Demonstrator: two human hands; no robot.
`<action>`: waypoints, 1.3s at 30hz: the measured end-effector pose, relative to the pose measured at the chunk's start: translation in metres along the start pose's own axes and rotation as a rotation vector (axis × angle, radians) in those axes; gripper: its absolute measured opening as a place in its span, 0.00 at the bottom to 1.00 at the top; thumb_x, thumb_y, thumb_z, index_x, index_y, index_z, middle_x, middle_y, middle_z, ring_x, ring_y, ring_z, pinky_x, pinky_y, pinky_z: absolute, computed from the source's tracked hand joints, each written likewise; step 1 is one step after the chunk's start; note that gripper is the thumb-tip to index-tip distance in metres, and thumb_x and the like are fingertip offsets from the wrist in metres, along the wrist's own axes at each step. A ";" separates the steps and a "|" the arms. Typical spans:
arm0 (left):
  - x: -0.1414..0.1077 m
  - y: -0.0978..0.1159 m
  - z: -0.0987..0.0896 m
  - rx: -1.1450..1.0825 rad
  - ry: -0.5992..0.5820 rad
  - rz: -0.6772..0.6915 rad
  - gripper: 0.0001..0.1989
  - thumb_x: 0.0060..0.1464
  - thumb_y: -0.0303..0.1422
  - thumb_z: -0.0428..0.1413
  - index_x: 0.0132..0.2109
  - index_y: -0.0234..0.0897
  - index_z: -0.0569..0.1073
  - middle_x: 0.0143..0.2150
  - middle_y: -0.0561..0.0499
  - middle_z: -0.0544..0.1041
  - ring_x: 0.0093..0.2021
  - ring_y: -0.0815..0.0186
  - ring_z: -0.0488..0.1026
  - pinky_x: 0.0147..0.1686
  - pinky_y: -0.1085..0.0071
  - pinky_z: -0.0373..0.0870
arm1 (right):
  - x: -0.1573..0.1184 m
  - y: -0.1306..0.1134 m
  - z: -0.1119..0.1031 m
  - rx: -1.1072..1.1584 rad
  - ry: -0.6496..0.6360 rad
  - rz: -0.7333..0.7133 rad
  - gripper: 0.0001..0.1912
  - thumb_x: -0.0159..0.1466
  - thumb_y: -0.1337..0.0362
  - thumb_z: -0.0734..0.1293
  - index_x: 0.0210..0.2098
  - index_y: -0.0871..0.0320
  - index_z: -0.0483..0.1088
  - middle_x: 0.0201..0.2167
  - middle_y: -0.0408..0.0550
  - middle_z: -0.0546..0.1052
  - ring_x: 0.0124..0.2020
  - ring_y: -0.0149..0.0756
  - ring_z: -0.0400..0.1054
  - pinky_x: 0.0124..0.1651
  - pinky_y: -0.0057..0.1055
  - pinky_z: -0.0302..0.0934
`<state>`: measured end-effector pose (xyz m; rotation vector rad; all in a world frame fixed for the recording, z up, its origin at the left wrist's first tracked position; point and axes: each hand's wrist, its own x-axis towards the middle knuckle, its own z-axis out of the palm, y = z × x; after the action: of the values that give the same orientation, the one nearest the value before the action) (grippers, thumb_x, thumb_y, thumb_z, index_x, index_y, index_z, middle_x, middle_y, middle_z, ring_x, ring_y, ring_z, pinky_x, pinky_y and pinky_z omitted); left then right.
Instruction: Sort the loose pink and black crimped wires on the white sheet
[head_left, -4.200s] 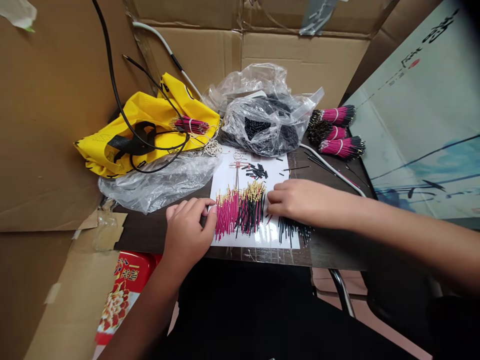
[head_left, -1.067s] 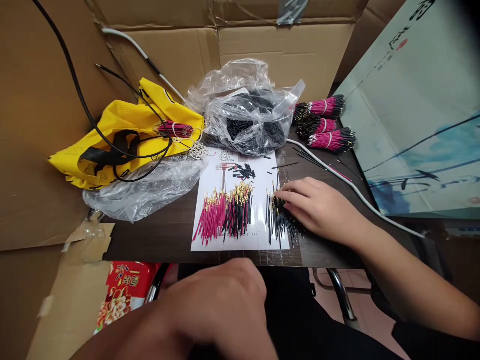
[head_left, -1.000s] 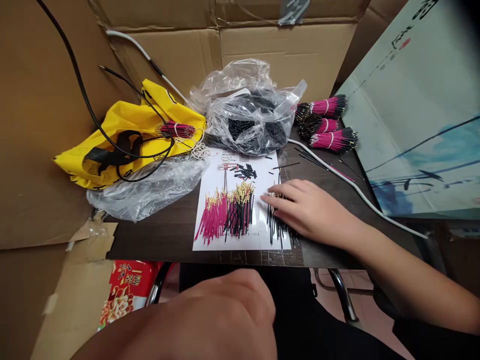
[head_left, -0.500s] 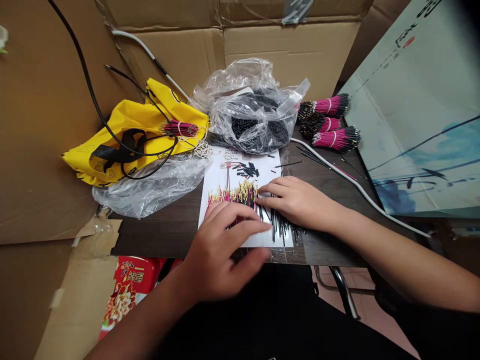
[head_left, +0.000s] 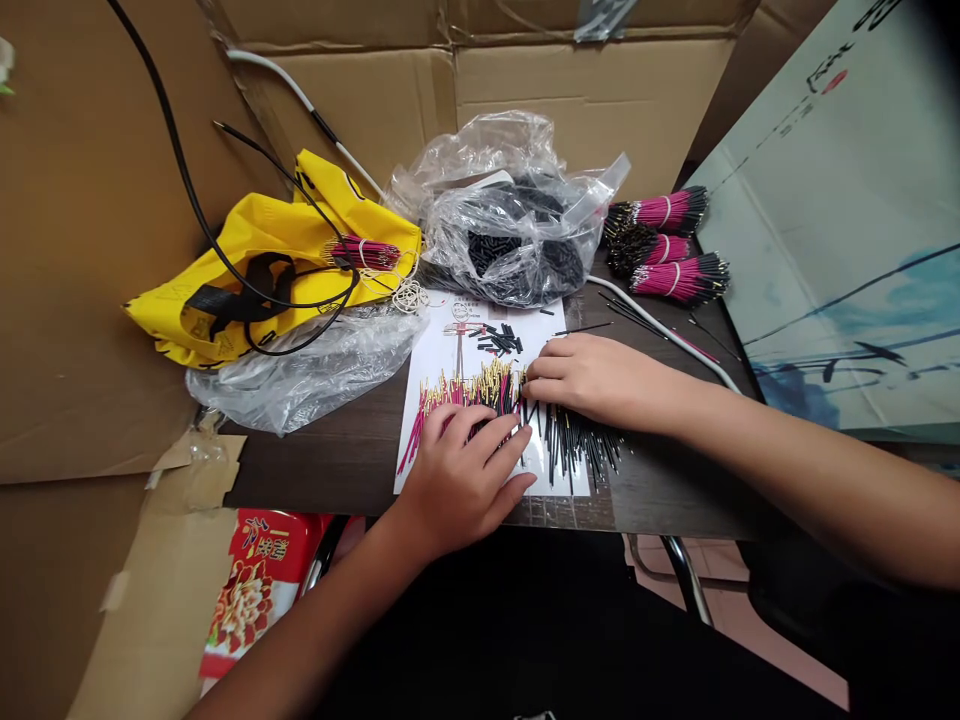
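Observation:
A row of short pink and black wires with gold tips (head_left: 491, 380) lies across a printed white sheet (head_left: 435, 325). Over the near part of this row rests my left hand (head_left: 469, 475), its fingers spread and stretched out, with wires beneath them. My right hand (head_left: 589, 380) is at the row's right end, fingers together and bent, fingertips on the wires; its thumb and anything it pinches are hidden. More black wires (head_left: 574, 450) fan out under and below the right hand. Short black tubes (head_left: 499, 338) lie loose on the sheet beyond the row.
A clear plastic bag of black pieces (head_left: 517, 245) stands behind the sheet. To the left lies a yellow bag (head_left: 255, 230) with a tied wire bundle (head_left: 364, 252) on it. More tied bundles (head_left: 679, 278) and a white cable (head_left: 645, 315) are at right. Cardboard walls (head_left: 592, 120) enclose the table.
My left hand has moved slightly forward and down onto the wires, its fingers flatter. My right hand has shifted little. The view has moved slightly.

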<state>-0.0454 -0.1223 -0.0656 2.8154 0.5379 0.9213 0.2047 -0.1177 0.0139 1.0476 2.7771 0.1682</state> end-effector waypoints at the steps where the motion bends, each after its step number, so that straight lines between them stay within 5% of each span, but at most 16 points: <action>1: 0.000 0.000 0.001 -0.004 -0.004 0.004 0.19 0.63 0.41 0.55 0.56 0.37 0.75 0.57 0.49 0.77 0.54 0.52 0.69 0.56 0.48 0.59 | 0.001 0.001 0.000 0.005 -0.002 -0.011 0.13 0.74 0.64 0.58 0.45 0.59 0.73 0.38 0.50 0.75 0.38 0.40 0.62 0.41 0.38 0.55; 12: -0.001 0.002 -0.001 -0.135 -0.161 0.075 0.27 0.64 0.52 0.50 0.64 0.44 0.68 0.62 0.51 0.74 0.62 0.50 0.64 0.61 0.42 0.49 | -0.004 0.002 0.001 -0.038 0.033 0.027 0.13 0.74 0.63 0.59 0.44 0.58 0.75 0.42 0.52 0.75 0.41 0.40 0.64 0.41 0.38 0.55; 24: -0.001 0.000 0.002 -0.127 -0.117 0.026 0.27 0.63 0.51 0.52 0.61 0.38 0.71 0.61 0.49 0.75 0.61 0.50 0.65 0.60 0.44 0.52 | -0.007 -0.014 0.009 0.060 0.101 0.290 0.17 0.74 0.60 0.58 0.45 0.60 0.76 0.41 0.54 0.76 0.43 0.41 0.66 0.44 0.37 0.58; 30: -0.002 0.001 0.002 -0.039 0.018 -0.011 0.26 0.63 0.47 0.52 0.57 0.31 0.74 0.59 0.43 0.76 0.58 0.48 0.68 0.59 0.45 0.57 | -0.006 -0.014 0.005 0.016 0.078 0.142 0.12 0.73 0.64 0.60 0.43 0.57 0.75 0.44 0.51 0.74 0.42 0.40 0.64 0.43 0.37 0.57; 36: -0.002 0.001 0.002 -0.072 0.001 -0.007 0.26 0.63 0.48 0.51 0.56 0.32 0.75 0.57 0.40 0.76 0.58 0.46 0.66 0.58 0.44 0.56 | 0.007 -0.015 -0.001 -0.125 -0.023 -0.065 0.04 0.70 0.65 0.64 0.39 0.57 0.70 0.40 0.49 0.71 0.38 0.40 0.62 0.36 0.36 0.52; 39: -0.001 -0.001 0.001 -0.091 0.054 -0.013 0.24 0.63 0.47 0.52 0.53 0.32 0.75 0.49 0.40 0.77 0.50 0.49 0.69 0.51 0.47 0.62 | 0.008 -0.014 -0.001 -0.159 -0.006 -0.127 0.04 0.71 0.66 0.62 0.40 0.58 0.68 0.40 0.49 0.71 0.39 0.40 0.61 0.36 0.36 0.50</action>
<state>-0.0455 -0.1221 -0.0673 2.7106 0.5069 0.9958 0.1892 -0.1229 0.0112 0.8303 2.7607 0.3616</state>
